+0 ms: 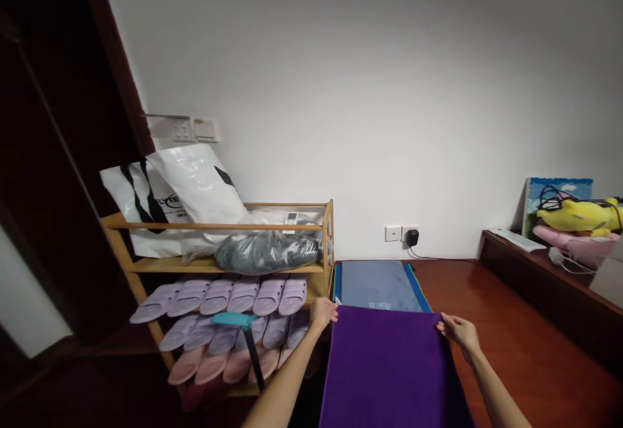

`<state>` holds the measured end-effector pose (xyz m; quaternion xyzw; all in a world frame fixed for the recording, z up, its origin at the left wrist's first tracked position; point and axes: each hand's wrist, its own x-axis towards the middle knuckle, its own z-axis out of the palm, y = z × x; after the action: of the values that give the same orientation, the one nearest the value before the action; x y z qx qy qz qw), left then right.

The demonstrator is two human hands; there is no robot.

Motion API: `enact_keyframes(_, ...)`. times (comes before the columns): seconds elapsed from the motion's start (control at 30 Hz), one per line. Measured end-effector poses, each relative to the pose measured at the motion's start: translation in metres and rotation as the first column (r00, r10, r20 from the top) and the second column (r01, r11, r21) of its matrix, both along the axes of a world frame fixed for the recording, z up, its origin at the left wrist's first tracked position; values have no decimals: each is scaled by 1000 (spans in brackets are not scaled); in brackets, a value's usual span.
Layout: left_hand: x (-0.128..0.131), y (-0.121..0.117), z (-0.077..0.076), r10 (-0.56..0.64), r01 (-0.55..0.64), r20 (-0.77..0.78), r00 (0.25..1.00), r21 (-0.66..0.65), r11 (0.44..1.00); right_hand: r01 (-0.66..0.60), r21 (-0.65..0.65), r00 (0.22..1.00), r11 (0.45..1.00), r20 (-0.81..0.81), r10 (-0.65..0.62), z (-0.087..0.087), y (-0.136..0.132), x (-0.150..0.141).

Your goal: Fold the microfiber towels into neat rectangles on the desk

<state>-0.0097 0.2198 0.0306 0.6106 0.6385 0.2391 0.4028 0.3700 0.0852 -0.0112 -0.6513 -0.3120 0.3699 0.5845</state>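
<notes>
A purple cloth (387, 369) is stretched between my two hands and hangs toward me, its far edge nearly straight. My left hand (322, 313) pinches its far left corner, where a small white tag shows. At the opposite corner, my right hand (457, 332) grips the cloth between thumb and fingers. Beyond the purple cloth lies a grey-blue mat (374, 278) with blue borders and faint lettering, partly covered from view by the cloth.
Left of my hands stands a wooden shoe rack (272, 226) with several lilac and pink slippers (243, 295), white bags (195, 181) and a plastic-wrapped dark bundle (267, 251). A black plug (411, 238) sits in the wall. On a low ledge at right lies a yellow plush toy (579, 216).
</notes>
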Motion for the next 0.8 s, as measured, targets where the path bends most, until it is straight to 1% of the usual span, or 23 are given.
enact_keyframes(0.07,4,7,-6,-15,16,-68,998,20,1000,3,-11,999,1000,46,-2,-9,7,2)
enact_keyframes(0.13,11,6,-12,-28,36,-139,990,61,997,6,-29,993,1000,118,-2,-16,12,-1)
enact_keyframes(0.2,23,-5,-20,-44,73,-203,978,135,988,17,-36,975,999,222,-8,-24,16,-14)
enact_keyframes(0.27,42,-26,-31,-82,145,-259,962,233,962,22,-5,938,1000,346,-19,-32,20,-42)
enact_keyframes(0.33,62,-48,-45,-158,260,-308,938,324,910,-25,57,889,998,458,-4,-40,25,-81)
enact_keyframes(0.37,71,-57,-52,-208,328,-340,917,350,877,-85,84,860,993,509,30,-45,28,-101)
enact_keyframes(0.4,77,-63,-59,-253,417,-414,875,377,827,-163,93,822,982,564,83,-49,30,-118)
enact_keyframes(0.43,81,-67,-66,-268,488,-499,825,387,783,-239,66,744,969,653,139,-53,32,-131)
enact_keyframes(0.47,81,-67,-72,-262,538,-574,776,386,749,-287,12,647,958,740,185,-58,32,-138)
enact_keyframes(0.5,77,-65,-77,-242,570,-636,732,378,730,-295,-60,537,954,815,217,-62,31,-139)
enact_keyframes(0.53,71,-61,-82,-219,580,-676,704,368,727,-262,-132,431,956,870,238,-67,29,-134)
enact_keyframes(0.57,62,-56,-85,-201,572,-691,695,360,737,-201,-187,351,961,903,249,-72,26,-123)
enact_keyframes(0.6,53,-51,-88,-190,561,-696,692,354,748,-132,-221,311,966,916,253,-77,22,-108)
enact_keyframes(0.63,44,-47,-90,-179,550,-698,693,352,757,-74,-245,290,967,922,256,-81,18,-90)
enact_keyframes(0.7,31,-42,-91,-152,522,-699,699,353,776,13,-284,289,959,919,269,-88,10,-57)
enact_keyframes(0.77,26,-40,-89,-133,505,-701,700,355,786,50,-321,298,946,909,292,-90,5,-36)
enact_keyframes(0.8,27,-41,-87,-128,502,-705,698,354,789,59,-331,296,942,907,300,-89,3,-31)
